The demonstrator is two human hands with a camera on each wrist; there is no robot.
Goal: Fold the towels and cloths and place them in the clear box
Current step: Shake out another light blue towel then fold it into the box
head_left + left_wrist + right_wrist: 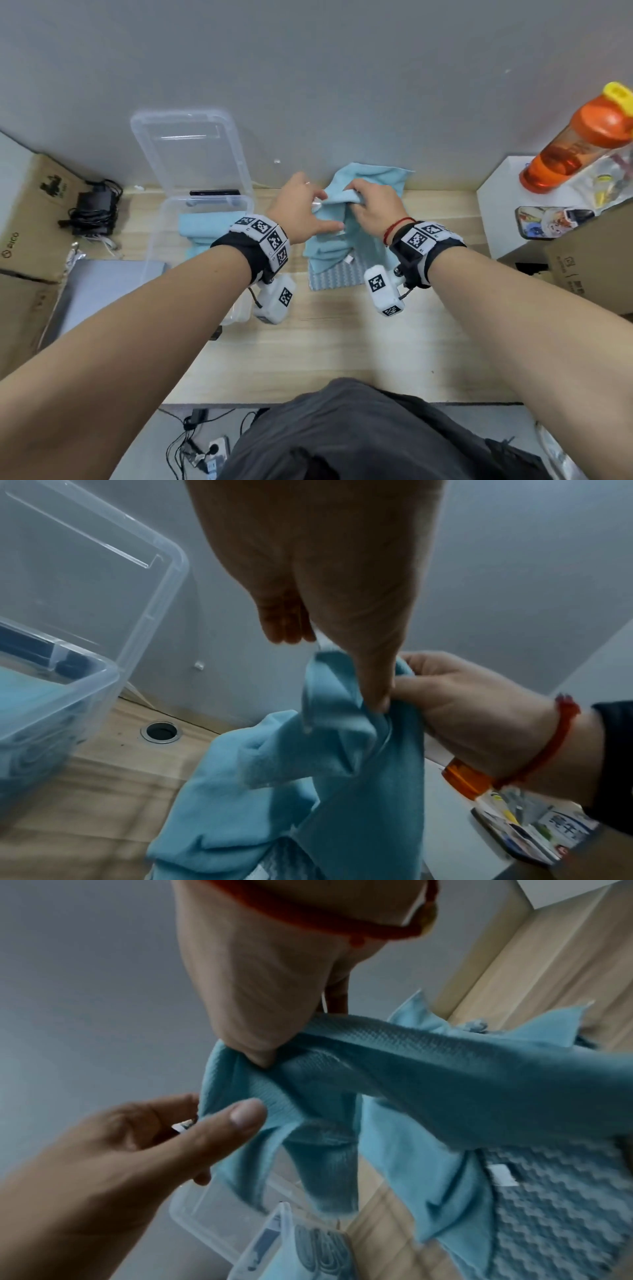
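Note:
A light blue cloth [337, 200] is held bunched above the wooden table, hanging to a pile of blue cloths [325, 251]. My left hand [317, 209] pinches its left edge between thumb and fingers [240, 1115]. My right hand [363, 204] grips the bunched top of the same cloth [445, 1083], thumb pressed into the fabric. A wave-patterned cloth [337, 277] lies at the bottom of the pile. The clear box [248, 200] stands at the left, its lid [191, 150] raised against the wall, with folded blue towels [198, 226] inside.
An orange bottle [575, 144] and a phone [548, 221] sit on a white stand [496, 192] at the right. Cardboard boxes [30, 212] flank the table on both sides. A power adapter with cables [96, 209] lies at the left. A cable hole [161, 731] is near the box.

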